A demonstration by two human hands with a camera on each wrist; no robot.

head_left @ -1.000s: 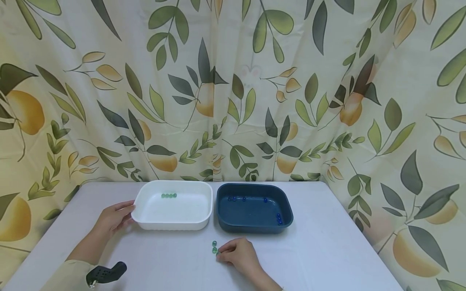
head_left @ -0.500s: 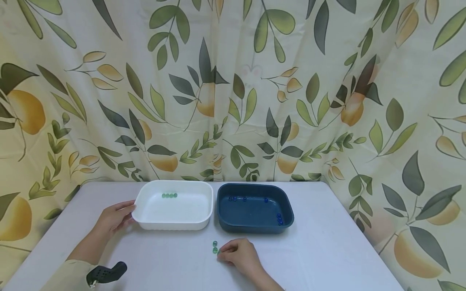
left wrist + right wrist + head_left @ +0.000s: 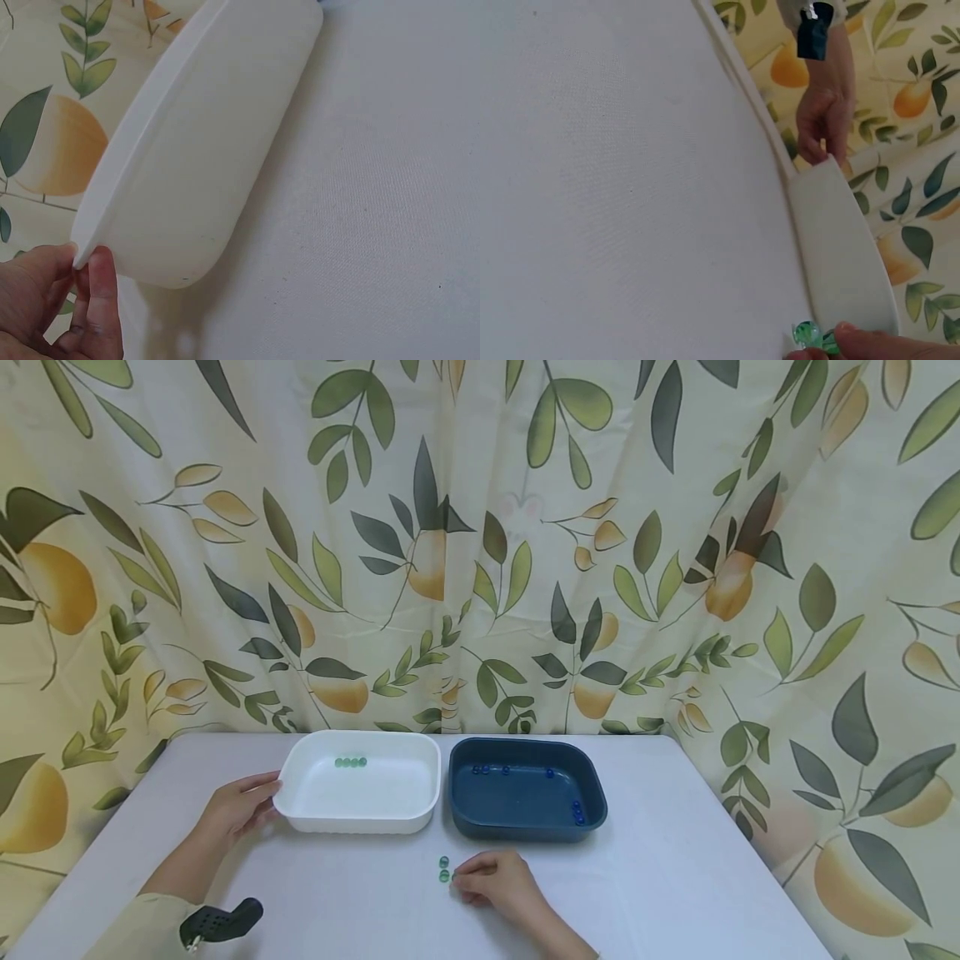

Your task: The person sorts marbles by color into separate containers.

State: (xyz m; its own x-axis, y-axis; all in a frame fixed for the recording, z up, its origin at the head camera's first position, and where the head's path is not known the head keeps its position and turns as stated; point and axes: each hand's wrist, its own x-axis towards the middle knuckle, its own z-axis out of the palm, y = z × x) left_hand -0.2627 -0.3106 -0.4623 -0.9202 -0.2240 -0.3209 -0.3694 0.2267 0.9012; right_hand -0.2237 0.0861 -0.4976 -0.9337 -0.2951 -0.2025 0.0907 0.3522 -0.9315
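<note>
My left hand (image 3: 238,807) pinches the left rim of the white tray (image 3: 360,814); in the left wrist view, thumb and fingers (image 3: 103,289) stand on either side of that rim. Inside the tray lies a row of several green glass marbles (image 3: 350,762). My right hand (image 3: 497,883) is low over the table in front of the trays, a green marble (image 3: 453,877) pinched at its fingertips and mostly hidden by them. Just left of it, two more green marbles (image 3: 444,869) sit one behind the other on the cloth.
A dark blue tray (image 3: 517,832) stands right of the white one, with a narrow gap between. Several blue marbles (image 3: 577,812) lie scattered in it. White cloth covers the table (image 3: 660,877); a leaf-and-fruit patterned curtain (image 3: 480,635) hangs behind.
The right hand has shifted very slightly right, with the marble at its fingertips drawn a little away from the other two. The left hand keeps its hold on the white tray.
</note>
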